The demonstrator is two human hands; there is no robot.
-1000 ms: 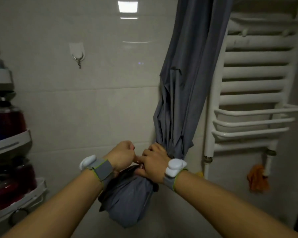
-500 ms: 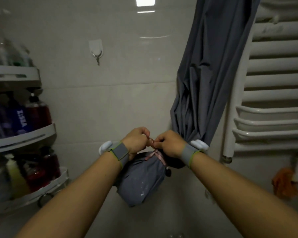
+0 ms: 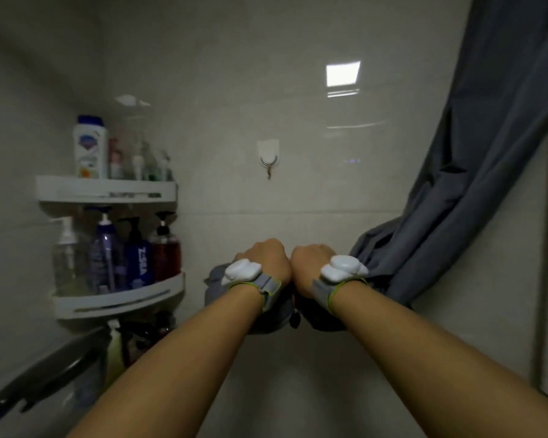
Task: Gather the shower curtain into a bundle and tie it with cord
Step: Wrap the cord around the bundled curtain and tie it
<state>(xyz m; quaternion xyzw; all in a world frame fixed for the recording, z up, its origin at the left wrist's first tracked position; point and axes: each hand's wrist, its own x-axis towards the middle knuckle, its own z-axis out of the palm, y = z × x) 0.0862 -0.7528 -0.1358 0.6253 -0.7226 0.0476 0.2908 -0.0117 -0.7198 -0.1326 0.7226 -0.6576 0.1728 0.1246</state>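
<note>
The grey shower curtain (image 3: pixel 475 191) hangs from the upper right and narrows to a gathered bundle (image 3: pixel 215 279) behind my wrists. My left hand (image 3: pixel 266 257) and my right hand (image 3: pixel 310 263) are fists side by side, knuckles almost touching, pressed against the bundle. Both wrists carry white trackers on grey straps. The cord is hidden under my hands in this view; only a small dark end (image 3: pixel 295 320) dangles below them. What each fist pinches cannot be seen directly.
A white two-tier corner shelf (image 3: pixel 108 191) with several bottles stands at the left. A wall hook (image 3: pixel 268 159) is stuck on the tiles above my hands. A dark curved bar (image 3: pixel 45 371) crosses the lower left.
The view has swung left and up, so the towel radiator is out of sight and the shelf is in full view. My fists have turned knuckles-up and now cover the pink cord.
</note>
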